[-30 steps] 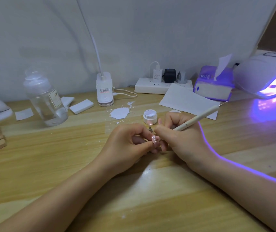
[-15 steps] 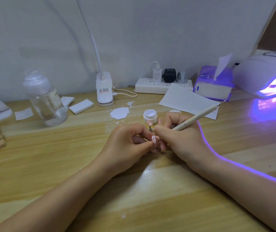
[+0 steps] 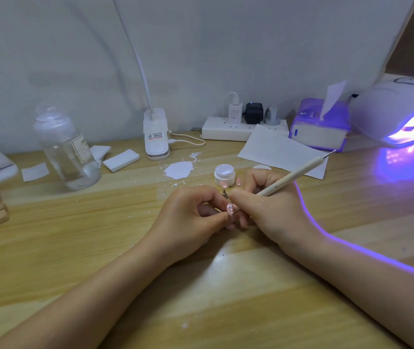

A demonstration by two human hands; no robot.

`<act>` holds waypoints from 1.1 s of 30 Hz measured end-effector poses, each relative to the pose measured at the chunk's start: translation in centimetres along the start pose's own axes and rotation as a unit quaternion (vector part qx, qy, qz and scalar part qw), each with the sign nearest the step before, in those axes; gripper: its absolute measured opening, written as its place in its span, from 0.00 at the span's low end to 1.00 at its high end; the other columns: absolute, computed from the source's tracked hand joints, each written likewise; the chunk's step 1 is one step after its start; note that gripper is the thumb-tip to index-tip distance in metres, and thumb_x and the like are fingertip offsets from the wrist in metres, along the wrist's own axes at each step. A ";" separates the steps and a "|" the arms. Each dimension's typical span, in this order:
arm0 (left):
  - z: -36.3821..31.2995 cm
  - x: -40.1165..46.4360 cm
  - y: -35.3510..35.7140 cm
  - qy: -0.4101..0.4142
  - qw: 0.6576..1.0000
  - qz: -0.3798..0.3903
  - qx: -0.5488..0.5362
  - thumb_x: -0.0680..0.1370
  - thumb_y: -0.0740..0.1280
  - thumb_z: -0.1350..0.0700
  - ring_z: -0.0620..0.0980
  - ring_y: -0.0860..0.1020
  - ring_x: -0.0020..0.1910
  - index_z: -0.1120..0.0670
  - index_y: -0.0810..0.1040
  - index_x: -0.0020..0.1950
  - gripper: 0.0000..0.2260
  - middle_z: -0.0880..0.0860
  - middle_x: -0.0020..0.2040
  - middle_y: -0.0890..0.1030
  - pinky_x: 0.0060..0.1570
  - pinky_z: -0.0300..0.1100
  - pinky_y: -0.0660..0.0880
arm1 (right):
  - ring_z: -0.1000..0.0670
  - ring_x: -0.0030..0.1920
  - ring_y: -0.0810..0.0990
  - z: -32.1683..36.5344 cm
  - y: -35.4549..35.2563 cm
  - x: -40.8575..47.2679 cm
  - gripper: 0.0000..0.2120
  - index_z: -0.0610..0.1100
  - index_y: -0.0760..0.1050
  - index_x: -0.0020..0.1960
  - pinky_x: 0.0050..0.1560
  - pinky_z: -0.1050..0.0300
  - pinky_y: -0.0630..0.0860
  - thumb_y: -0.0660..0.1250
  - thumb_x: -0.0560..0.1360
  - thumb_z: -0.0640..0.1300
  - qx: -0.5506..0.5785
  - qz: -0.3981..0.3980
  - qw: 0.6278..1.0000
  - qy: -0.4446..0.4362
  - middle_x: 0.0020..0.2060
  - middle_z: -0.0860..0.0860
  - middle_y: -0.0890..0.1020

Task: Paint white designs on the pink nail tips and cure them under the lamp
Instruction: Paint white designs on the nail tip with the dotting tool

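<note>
Both your forearms lie on the pale, glossy wood-grain table [image 3: 226, 311], converging at mid-table. Your left hand [image 3: 188, 217] is curled, pinching the pink nail tip [image 3: 230, 208] between thumb and forefinger; the tip is small, oval and smooth, with white dots on its upward-facing surface. What it is mounted on cannot be made out. Your right hand [image 3: 269, 210] grips the dotting pen [image 3: 294, 176] pencil-fashion, fingers wrapped round its lower shaft. The pen is a slim, matte beige rod; its long axis runs from lower left at the nail tip to upper right, ending in a thin metal needle pointing toward the lamp.

Just beyond your fingers: a small round jar [image 3: 224, 174], open, with white contents. Left of it, a rough splat of dried white paint [image 3: 178, 170]. Farther: a flat paper sheet [image 3: 276, 149], a clear plastic bottle [image 3: 67, 149], a purple tissue pack [image 3: 319, 127]. Far right: the domed white curing lamp [image 3: 397, 109], glowing violet onto the table.
</note>
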State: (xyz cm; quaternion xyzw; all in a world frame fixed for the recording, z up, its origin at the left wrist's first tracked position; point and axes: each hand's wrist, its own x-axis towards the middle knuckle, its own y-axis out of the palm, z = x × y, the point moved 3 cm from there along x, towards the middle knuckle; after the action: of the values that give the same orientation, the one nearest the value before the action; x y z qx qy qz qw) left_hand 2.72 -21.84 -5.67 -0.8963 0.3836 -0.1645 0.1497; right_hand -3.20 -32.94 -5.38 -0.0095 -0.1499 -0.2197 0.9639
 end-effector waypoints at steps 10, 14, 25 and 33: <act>-0.2 -0.1 0.1 -0.001 1.000 0.005 -0.003 0.72 0.69 0.64 0.40 0.74 0.25 0.51 0.76 0.32 0.11 0.47 0.27 0.81 0.24 0.31 0.66 | 0.50 0.20 0.70 0.0 0.0 0.0 0.21 0.45 0.63 0.21 0.24 0.63 0.70 0.63 0.66 0.27 -0.007 -0.002 1.000 0.003 0.15 0.48 0.70; -0.2 -0.1 0.1 -0.004 1.000 0.005 -0.003 0.72 0.68 0.65 0.38 0.74 0.24 0.52 0.76 0.33 0.11 0.47 0.26 0.80 0.23 0.29 0.66 | 0.50 0.19 0.70 0.1 0.0 -0.1 0.19 0.42 0.64 0.22 0.23 0.64 0.69 0.63 0.66 0.26 -0.001 0.004 1.000 -0.002 0.15 0.48 0.69; -0.2 -0.1 0.1 -0.003 1.000 0.005 0.006 0.72 0.69 0.65 0.41 0.75 0.25 0.51 0.76 0.33 0.12 0.46 0.27 0.81 0.25 0.31 0.67 | 0.51 0.19 0.71 0.0 0.0 -0.1 0.21 0.45 0.64 0.21 0.23 0.65 0.69 0.63 0.66 0.27 -0.004 0.004 1.000 -0.007 0.15 0.48 0.70; -0.2 -0.1 0.1 0.002 1.000 0.003 0.003 0.72 0.69 0.64 0.44 0.76 0.27 0.51 0.76 0.33 0.11 0.47 0.28 0.81 0.28 0.35 0.69 | 0.49 0.20 0.71 0.0 -0.1 -0.1 0.20 0.44 0.64 0.22 0.23 0.65 0.68 0.63 0.66 0.26 0.005 0.005 1.000 -0.003 0.15 0.48 0.70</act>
State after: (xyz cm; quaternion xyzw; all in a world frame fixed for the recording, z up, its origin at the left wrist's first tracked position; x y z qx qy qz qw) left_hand 2.56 -21.87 -5.57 -0.8942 0.3864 -0.1673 0.1523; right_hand -3.27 -32.96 -5.44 -0.0057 -0.1540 -0.2142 0.9646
